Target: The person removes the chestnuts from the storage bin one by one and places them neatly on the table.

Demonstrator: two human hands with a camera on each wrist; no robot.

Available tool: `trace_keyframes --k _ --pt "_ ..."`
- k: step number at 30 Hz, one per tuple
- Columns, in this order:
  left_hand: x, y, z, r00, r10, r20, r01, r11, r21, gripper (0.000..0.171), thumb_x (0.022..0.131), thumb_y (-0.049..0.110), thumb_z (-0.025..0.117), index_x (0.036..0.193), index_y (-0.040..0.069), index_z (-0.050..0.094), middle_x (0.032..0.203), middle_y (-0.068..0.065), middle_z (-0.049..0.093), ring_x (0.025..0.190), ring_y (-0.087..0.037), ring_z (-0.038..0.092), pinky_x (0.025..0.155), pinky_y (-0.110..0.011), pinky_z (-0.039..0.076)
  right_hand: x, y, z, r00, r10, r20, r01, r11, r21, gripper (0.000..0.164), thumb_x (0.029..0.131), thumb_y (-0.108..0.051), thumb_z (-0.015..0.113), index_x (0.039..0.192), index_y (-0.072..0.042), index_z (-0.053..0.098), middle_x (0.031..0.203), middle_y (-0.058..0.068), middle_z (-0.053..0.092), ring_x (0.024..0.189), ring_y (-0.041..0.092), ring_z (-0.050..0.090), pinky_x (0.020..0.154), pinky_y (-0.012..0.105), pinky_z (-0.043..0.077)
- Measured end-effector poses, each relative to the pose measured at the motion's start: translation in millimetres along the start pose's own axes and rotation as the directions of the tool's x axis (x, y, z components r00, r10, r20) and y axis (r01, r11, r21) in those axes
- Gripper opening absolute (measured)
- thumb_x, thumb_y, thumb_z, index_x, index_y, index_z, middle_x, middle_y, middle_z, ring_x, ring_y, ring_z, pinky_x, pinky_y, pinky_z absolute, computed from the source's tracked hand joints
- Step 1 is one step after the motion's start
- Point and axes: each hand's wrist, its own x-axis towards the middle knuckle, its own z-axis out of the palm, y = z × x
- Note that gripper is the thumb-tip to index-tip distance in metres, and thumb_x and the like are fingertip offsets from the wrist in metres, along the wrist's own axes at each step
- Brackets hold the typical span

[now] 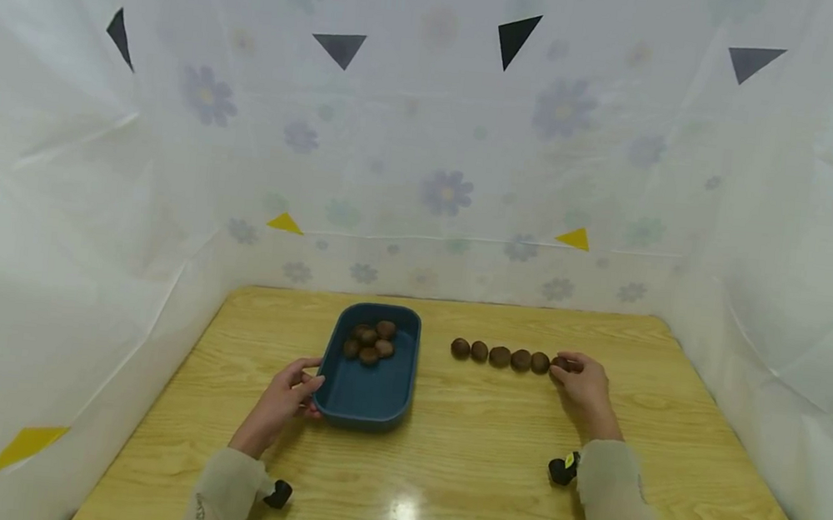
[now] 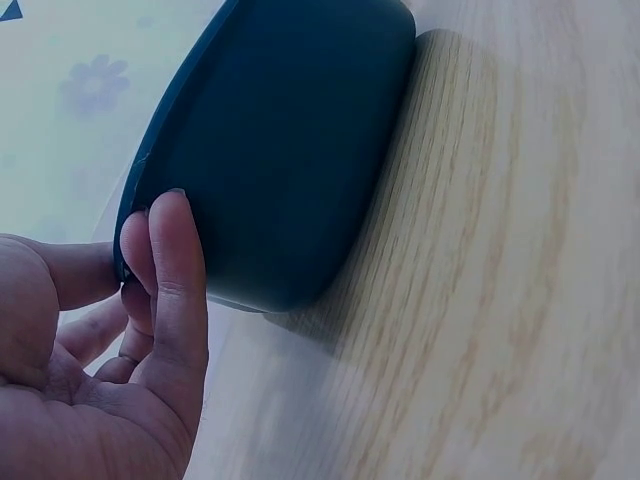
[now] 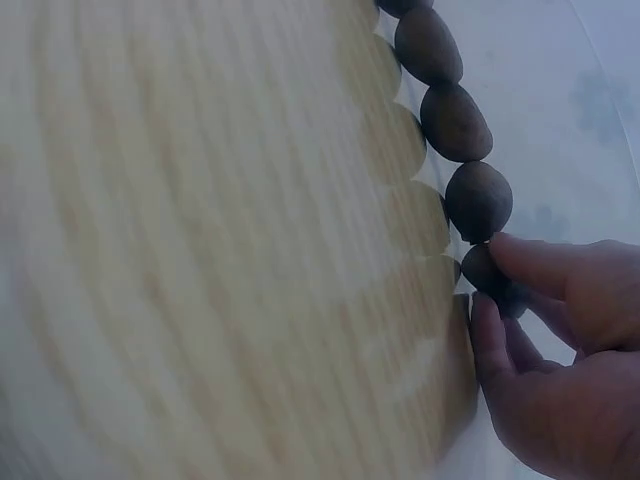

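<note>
My left hand (image 1: 284,405) grips the left rim of a dark blue rounded tray (image 1: 365,406), and the left wrist view shows its fingers against the tray's outer wall (image 2: 290,150). Several brown chestnuts (image 1: 370,337) lie clustered toward the far end inside. To the right, a row of chestnuts (image 1: 500,357) runs across the wooden table. At the row's right end my right hand (image 1: 587,389) pinches one chestnut (image 3: 483,268) between thumb and fingers, partly hidden by them. It sits right beside the neighbouring chestnut (image 3: 478,201) of the row.
The wooden table (image 1: 471,475) extends around the tray and the row. White sheeting with flower prints (image 1: 447,192) and triangles encloses the back and sides. Small black devices sit at the left cuff (image 1: 278,494) and the right cuff (image 1: 562,470).
</note>
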Motion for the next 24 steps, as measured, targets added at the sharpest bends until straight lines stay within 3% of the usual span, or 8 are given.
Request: trace_keyframes --k 8,15,24 --pt "-2.6 3.8 1.0 1.000 -0.003 -0.004 0.003 1.000 0.003 0.044 0.109 0.014 0.054 0.152 0.008 0.049 0.110 -0.020 0.058 0.070 -0.018 0.063 0.068 -0.037 0.062 -2.8 -5.6 0.9 0.997 0.074 -0.025 -0.072 0.996 0.046 0.052 0.108 -0.022 0.057 0.151 0.004 0.046 0.151 0.030 0.043 0.140 0.048 0.041 0.117 0.060 0.037" --pt "-0.2 2.9 0.6 1.000 0.010 -0.001 -0.010 1.000 0.004 0.044 0.109 0.015 0.054 0.152 0.009 0.049 0.110 -0.020 0.056 0.069 -0.019 0.062 0.069 -0.038 0.063 -4.8 -9.8 -1.2 0.997 0.078 -0.008 -0.077 0.993 0.087 0.052 0.108 -0.020 0.056 0.152 0.004 0.044 0.152 0.030 0.042 0.142 0.048 0.040 0.118 0.058 0.037" --pt "-0.9 1.0 -1.5 1.000 0.005 0.005 -0.005 1.000 0.017 0.045 0.109 0.016 0.054 0.153 0.008 0.047 0.109 -0.020 0.056 0.070 -0.019 0.063 0.069 -0.038 0.063 -7.8 -7.7 -0.4 0.993 0.116 -0.001 -0.112 0.958 0.264 0.055 0.109 -0.020 0.053 0.158 0.000 0.037 0.157 0.026 0.033 0.146 0.043 0.035 0.119 0.053 0.038"
